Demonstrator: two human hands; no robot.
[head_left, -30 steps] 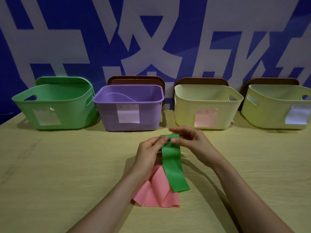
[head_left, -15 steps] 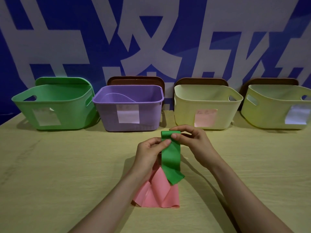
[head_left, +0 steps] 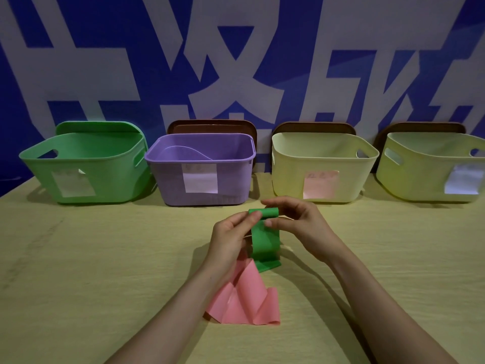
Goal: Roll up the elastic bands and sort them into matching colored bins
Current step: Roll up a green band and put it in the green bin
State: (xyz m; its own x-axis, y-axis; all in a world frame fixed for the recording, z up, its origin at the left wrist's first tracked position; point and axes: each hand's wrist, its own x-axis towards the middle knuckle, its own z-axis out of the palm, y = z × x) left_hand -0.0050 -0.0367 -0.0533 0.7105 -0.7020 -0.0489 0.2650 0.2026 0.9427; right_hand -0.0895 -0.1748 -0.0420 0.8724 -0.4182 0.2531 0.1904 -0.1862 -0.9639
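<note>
1. Pinching the rolled top of the green band (head_left: 265,237) at centre frame with left hand (head_left: 231,240) and right hand (head_left: 296,224), close together, both curled on it.
2. Hangs limp below, tail seemingly touching the pink band (head_left: 244,298), lower centre.
3. Looks thin, soft, light; likely unrolls if released.
4. Best held at the roll's ends; belongs in the green bin (head_left: 86,166), upper left.

1 wide-angle head camera looks forward and down, close over the table (head_left: 91,271), toward the wall (head_left: 78,35).
</note>
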